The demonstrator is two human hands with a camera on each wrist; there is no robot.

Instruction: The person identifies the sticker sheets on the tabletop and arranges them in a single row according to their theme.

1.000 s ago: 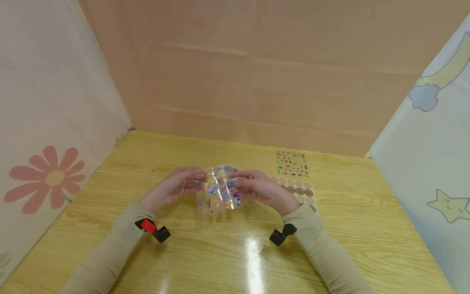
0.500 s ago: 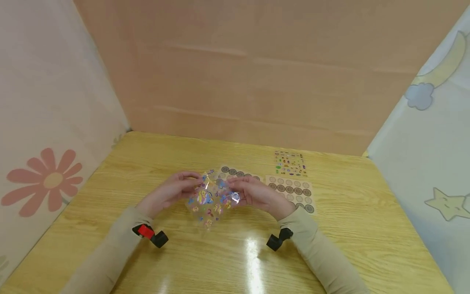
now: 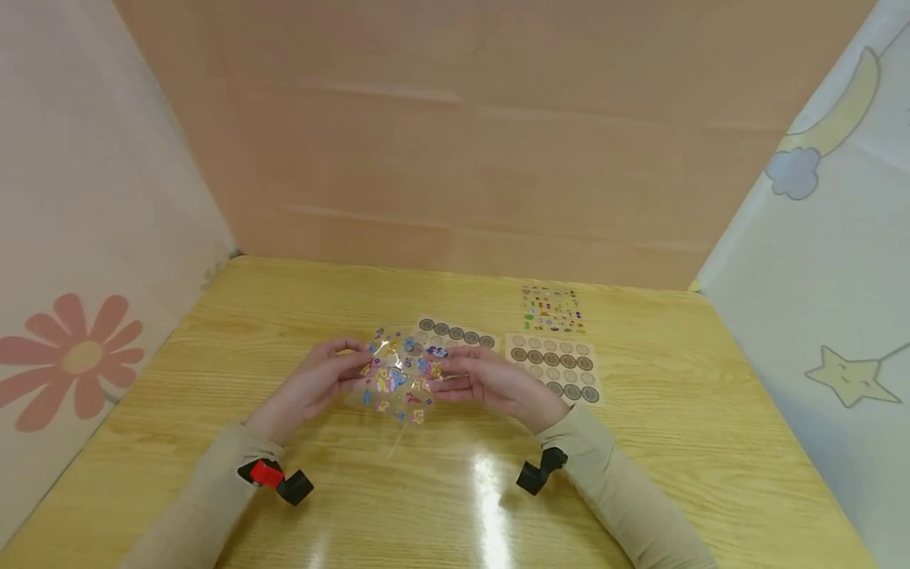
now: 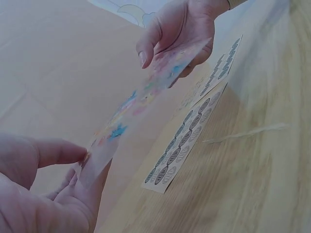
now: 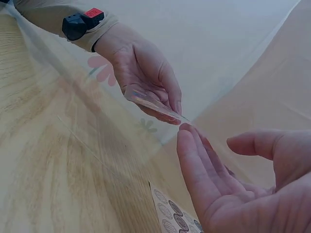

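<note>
Currently pinching clear patterned sheet in left hand | touching it with straight-fingered right hand | beyond hands: circle-print sheets

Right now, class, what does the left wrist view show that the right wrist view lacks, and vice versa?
Left wrist only: a pale crescent moon drawing, a second white sheet of round grey prints.
Right wrist only: a pink flower drawing, a red-topped black wrist device.
Both: transparent colourful sheet, left hand, right hand, one such white sheet, wooden table.

Sheet above tabletop; strip apparently before it. Left card behind sheet; right card alongside; rear card farthest back.
</note>
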